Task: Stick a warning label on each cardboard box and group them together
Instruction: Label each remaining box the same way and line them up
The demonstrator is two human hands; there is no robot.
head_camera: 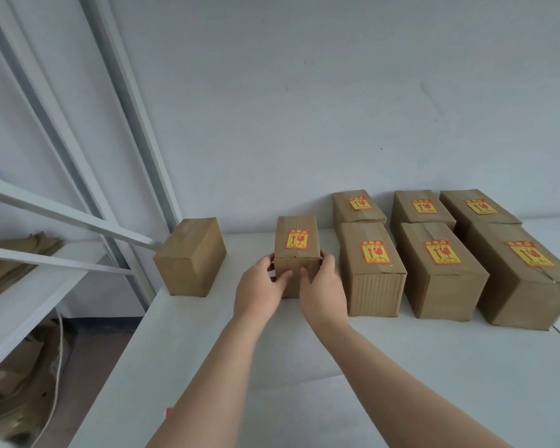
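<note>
A small cardboard box with a yellow-and-red warning label on top stands on the white table. My left hand grips its near left corner and my right hand its near right corner. To the right, several labelled boxes stand grouped in two rows. At the left, an unlabelled box stands apart near the table's corner.
A white metal shelf rack stands to the left, holding flattened cardboard. The white wall is close behind the boxes. The table's left edge drops to a grey floor with more cardboard. A small red object peeks at the table's near left edge.
</note>
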